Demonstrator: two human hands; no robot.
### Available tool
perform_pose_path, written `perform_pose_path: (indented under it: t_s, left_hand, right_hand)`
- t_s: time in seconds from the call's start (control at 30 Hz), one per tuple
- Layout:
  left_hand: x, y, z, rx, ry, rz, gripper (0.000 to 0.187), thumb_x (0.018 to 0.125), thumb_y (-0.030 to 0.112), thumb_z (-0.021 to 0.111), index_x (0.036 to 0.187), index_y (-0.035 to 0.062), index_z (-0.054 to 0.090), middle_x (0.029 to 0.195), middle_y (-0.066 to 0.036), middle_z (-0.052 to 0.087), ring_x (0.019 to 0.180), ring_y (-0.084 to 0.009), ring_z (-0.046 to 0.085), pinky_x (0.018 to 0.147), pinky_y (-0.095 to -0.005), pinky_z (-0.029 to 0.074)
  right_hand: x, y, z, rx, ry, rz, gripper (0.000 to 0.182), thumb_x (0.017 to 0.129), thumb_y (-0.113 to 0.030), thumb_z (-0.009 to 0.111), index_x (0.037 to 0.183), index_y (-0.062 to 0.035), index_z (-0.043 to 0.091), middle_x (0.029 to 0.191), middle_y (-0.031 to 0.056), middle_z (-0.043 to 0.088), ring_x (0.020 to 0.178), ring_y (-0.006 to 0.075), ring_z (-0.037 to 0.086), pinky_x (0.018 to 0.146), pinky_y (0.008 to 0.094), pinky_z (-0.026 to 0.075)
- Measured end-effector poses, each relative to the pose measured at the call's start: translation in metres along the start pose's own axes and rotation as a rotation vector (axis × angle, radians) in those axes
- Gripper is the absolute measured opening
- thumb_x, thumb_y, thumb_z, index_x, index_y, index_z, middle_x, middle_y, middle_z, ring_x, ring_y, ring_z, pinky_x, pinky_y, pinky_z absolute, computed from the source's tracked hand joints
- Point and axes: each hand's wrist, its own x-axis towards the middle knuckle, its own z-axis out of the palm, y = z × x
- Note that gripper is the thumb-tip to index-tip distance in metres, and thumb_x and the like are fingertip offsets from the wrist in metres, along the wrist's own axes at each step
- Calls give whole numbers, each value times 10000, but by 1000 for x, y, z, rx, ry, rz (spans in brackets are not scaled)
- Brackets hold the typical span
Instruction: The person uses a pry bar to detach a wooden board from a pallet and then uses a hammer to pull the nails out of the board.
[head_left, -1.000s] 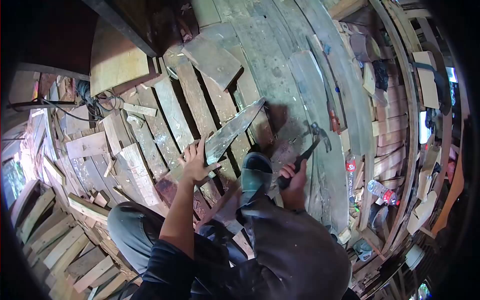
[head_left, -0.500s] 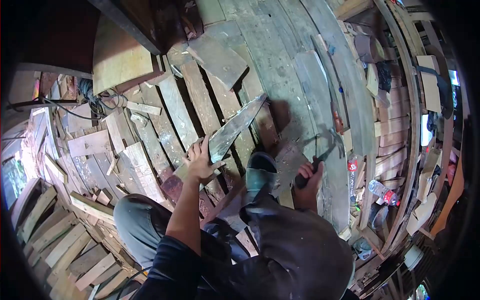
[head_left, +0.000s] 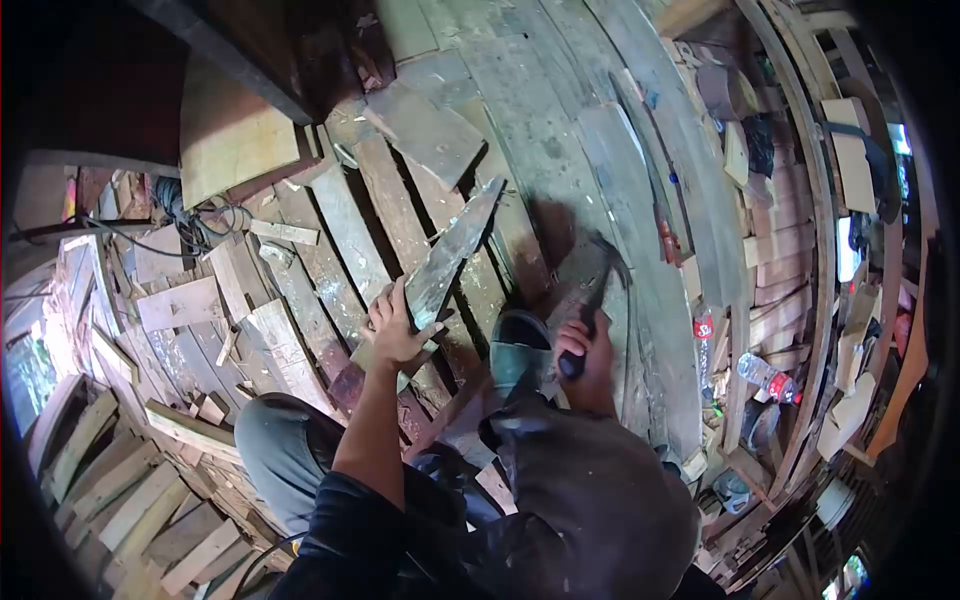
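My left hand [head_left: 396,328] is closed around the lower end of a worn, tapered board [head_left: 450,252], its thumb on the right side. The board slants up and to the right, over spaced floor slats [head_left: 345,225]. Right of my shoe [head_left: 519,340], my right hand [head_left: 584,345] grips the dark handle of a hammer [head_left: 597,292]. The hammer's head is raised at the upper end, to the right of the board and apart from it.
A loose flat board [head_left: 425,135] lies beyond the slats. A red-handled tool [head_left: 667,240] rests on the planks at right, near plastic bottles [head_left: 768,378]. Cut wood pieces [head_left: 150,500] are piled at lower left, and cables [head_left: 185,215] lie at upper left.
My right hand and the hammer have moved left, and the hammer head is higher and more upright. The held board's far end has shifted left and tilts more steeply.
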Motion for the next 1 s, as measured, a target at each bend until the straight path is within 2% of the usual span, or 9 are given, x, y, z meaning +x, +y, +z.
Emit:
perform_pose_path:
  t_s: [0.07, 0.17, 0.2, 0.23, 0.3, 0.33, 0.5, 0.67, 1.0]
  left_hand:
    - [-3, 0, 1, 14, -15, -18, 1129, 661, 600, 763, 1514, 243, 114, 1490, -150, 229, 1372, -396, 204, 1030, -658, 161]
    - [-1, -4, 5, 12, 5, 14, 1122, 665, 595, 762, 1513, 239, 120, 1487, -153, 233, 1369, -392, 210, 1026, -649, 169]
    - [-2, -2, 4, 15, 2, -3, 1115, 666, 589, 765, 1512, 244, 127, 1485, -153, 236, 1368, -389, 212, 1025, -643, 171]
    - [0, -3, 4, 20, 1, 3, 1115, 666, 589, 765, 1512, 244, 127, 1485, -153, 236, 1368, -389, 212, 1025, -643, 171]
    - [2, -9, 8, -56, 78, 24, 1103, 670, 583, 768, 1510, 253, 134, 1484, -152, 236, 1367, -391, 210, 1021, -645, 176]
    - [3, -7, 6, -67, 88, -6, 1089, 675, 569, 772, 1508, 260, 141, 1486, -152, 233, 1370, -390, 204, 1020, -647, 180]
    - [2, -3, 3, -67, 71, -53, 1083, 684, 552, 771, 1509, 263, 133, 1491, -142, 227, 1375, -391, 192, 1020, -681, 156]
    - [0, -2, 4, -79, 70, -60, 1101, 668, 546, 780, 1510, 274, 125, 1483, -141, 237, 1369, -399, 204, 1018, -681, 152]
    - [-11, 17, -7, -30, 167, -77, 1145, 632, 452, 820, 1516, 264, 117, 1466, -130, 298, 1370, -330, 254, 1050, -659, 190]
  right_hand:
    - [3, 1, 8, 93, 109, -211, 418, 945, -454, 552, 818, -77, 423, 701, -20, 388, 501, 68, 368, 465, 202, 346]
    - [18, 31, 20, 7, 221, -261, 387, 956, -441, 539, 874, -71, 459, 702, -18, 380, 500, 65, 355, 470, 204, 340]
    - [23, 41, 20, -69, 228, -202, 346, 972, -419, 517, 991, -73, 510, 705, -17, 375, 499, 57, 341, 458, 202, 329]
    - [26, 42, 24, -63, 225, -205, 346, 972, -419, 517, 991, -73, 510, 705, -17, 375, 499, 57, 341, 458, 202, 329]
    - [31, 43, 38, -439, -19, 182, 312, 991, -385, 492, 1117, -103, 534, 706, -20, 376, 502, 45, 334, 440, 198, 318]
    - [33, 43, 42, -432, -19, 179, 312, 991, -385, 492, 1117, -103, 534, 706, -20, 376, 502, 45, 334, 440, 198, 318]
    - [24, 23, 39, -282, -95, -16, 312, 998, -353, 488, 1154, -87, 536, 718, -21, 388, 507, 33, 336, 425, 184, 314]
    - [36, 19, 43, -79, 69, -306, 260, 995, -339, 491, 974, -80, 469, 750, -7, 379, 547, 68, 367, 498, 215, 365]
    - [34, 34, 22, -115, 15, 55, 307, 993, -297, 510, 1127, -21, 521, 741, -12, 366, 542, 44, 368, 454, 183, 350]
